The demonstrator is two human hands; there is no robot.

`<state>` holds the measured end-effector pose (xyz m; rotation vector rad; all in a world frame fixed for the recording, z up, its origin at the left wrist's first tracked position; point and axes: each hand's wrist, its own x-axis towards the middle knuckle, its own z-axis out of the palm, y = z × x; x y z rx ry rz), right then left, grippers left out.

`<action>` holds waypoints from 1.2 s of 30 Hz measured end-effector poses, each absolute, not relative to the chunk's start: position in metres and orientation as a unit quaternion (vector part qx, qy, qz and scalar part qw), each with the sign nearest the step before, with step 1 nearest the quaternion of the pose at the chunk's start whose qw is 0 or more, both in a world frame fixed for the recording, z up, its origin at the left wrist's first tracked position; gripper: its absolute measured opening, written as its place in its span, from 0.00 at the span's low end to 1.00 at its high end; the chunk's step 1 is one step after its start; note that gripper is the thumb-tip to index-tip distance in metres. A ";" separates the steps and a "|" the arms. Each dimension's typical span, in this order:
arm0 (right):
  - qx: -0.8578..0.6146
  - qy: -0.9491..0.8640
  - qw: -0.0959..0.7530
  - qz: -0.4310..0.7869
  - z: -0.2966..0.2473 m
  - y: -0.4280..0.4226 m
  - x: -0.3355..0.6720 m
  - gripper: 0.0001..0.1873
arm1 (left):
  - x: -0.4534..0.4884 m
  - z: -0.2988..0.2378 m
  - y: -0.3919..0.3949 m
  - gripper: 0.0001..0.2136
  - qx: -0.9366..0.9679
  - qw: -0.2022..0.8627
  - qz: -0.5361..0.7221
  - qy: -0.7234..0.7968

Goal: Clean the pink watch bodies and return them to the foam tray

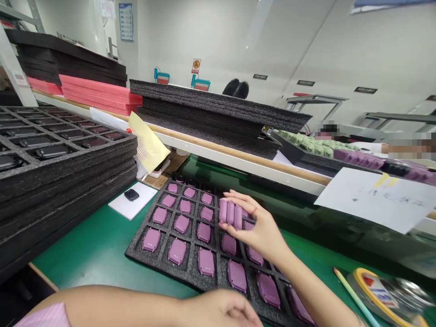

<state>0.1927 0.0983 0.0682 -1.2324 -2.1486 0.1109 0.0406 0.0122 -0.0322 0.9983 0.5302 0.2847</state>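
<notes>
Purple plastic cases (pixel 230 214), three, pinched in the right hand (pixel 255 225)

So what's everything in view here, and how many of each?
Foam tray: one, black, on the green bench
Tray purple devices: over a dozen, purple, in its cells
Held purple devices: three, purple, in the right hand
Stacked foam trays: one stack, black, left
Red foam sheets: one stack, red, far shelf
Black device: one, black, on a white card
Paper sheet: one, white, right
Tape roll: one, yellow-rimmed, lower right
Left hand: one, bottom edge
Right hand: one, above the tray
</notes>
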 end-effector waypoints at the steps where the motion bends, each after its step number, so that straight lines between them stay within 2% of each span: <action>1: -0.451 -0.820 0.349 0.053 0.069 0.079 0.193 0.24 | 0.039 -0.026 0.012 0.19 0.434 0.856 0.153 0.234; 4: -0.415 -0.807 0.409 0.090 0.068 0.029 0.194 0.25 | 0.031 -0.001 0.012 0.28 0.343 0.883 0.243 0.212; 6: -0.422 -0.792 0.427 0.110 0.062 0.006 0.194 0.27 | 0.025 0.012 0.013 0.34 0.341 0.880 0.253 0.213; 11: -0.444 -0.761 0.454 0.132 0.039 -0.026 0.192 0.29 | 0.020 0.021 0.007 0.38 0.406 0.852 0.265 0.198; 15: -0.447 -0.754 0.458 0.149 0.031 -0.037 0.192 0.32 | 0.020 0.017 -0.002 0.39 0.430 0.840 0.253 0.215; 20: -0.442 -0.750 0.467 0.159 0.032 -0.044 0.195 0.37 | 0.018 0.019 -0.005 0.34 0.454 0.834 0.230 0.213; 25: -0.434 -0.754 0.466 0.163 0.029 -0.046 0.196 0.33 | 0.017 0.021 -0.004 0.35 0.462 0.825 0.216 0.244; 36: -0.421 -0.752 0.480 0.164 0.023 -0.043 0.196 0.34 | 0.016 0.023 -0.004 0.35 0.464 0.834 0.196 0.226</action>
